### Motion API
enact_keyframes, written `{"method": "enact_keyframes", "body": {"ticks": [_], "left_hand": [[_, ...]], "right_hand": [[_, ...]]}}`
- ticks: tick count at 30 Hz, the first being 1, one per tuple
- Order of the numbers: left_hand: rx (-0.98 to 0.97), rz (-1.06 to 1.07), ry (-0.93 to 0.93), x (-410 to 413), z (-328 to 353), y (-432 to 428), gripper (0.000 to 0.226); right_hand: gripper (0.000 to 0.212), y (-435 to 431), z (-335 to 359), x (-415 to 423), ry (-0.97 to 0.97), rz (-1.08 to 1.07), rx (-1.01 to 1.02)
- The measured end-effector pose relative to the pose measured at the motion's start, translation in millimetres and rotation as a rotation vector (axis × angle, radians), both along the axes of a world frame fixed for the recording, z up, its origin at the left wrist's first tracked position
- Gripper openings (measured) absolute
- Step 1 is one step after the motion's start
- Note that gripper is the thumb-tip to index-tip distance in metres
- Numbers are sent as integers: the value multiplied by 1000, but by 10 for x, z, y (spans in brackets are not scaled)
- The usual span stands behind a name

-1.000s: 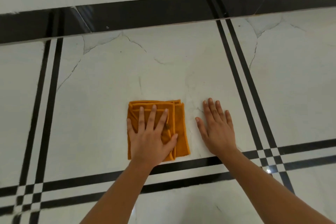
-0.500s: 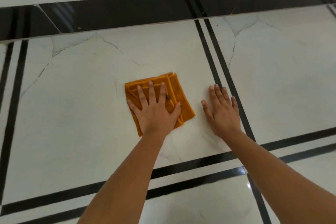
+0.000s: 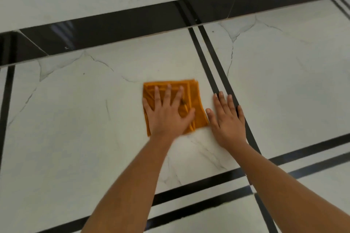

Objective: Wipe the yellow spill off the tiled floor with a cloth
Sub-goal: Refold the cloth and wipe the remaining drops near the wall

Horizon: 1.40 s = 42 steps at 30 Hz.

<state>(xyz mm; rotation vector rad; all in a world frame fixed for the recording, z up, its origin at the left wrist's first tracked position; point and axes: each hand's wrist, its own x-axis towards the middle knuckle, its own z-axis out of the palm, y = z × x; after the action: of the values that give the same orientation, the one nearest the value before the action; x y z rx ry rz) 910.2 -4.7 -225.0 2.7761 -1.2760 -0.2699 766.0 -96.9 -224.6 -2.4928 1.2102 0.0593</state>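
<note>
A: Cloth?
B: Folded orange cloth (image 3: 197, 108) lies flat on tiled floor (image 3: 75, 128). Left hand (image 3: 166, 117) presses it, fingers (image 3: 168, 92) spread.
A: Right hand?
B: Right hand (image 3: 228, 122) is flat on the floor just beside the cloth, fingers straight.

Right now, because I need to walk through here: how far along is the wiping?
Done, apparently: nothing yellow shows on the floor around the cloth. In hand: the left hand presses flat on the folded cloth; the right hand rests flat on the floor beside it. Left: anything under the cloth is hidden, and the cloth is not yet lifted away.
</note>
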Motion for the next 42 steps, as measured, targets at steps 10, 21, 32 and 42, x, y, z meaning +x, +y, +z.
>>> {"method": "enact_keyframes", "body": {"ticks": [10, 21, 32, 42], "left_hand": [[33, -33, -16, 78, 14, -84, 77], [32, -35, -18, -101, 16, 140, 77], [31, -4, 7, -704, 16, 289, 79], [-12, -210, 56, -1129, 81, 441, 79]], "right_hand": [[76, 4, -53, -19, 16, 10, -69], [67, -13, 78, -170, 5, 31, 38], [72, 198, 130, -1108, 96, -4, 16], [79, 371, 226, -1292, -5, 192, 56]]}}
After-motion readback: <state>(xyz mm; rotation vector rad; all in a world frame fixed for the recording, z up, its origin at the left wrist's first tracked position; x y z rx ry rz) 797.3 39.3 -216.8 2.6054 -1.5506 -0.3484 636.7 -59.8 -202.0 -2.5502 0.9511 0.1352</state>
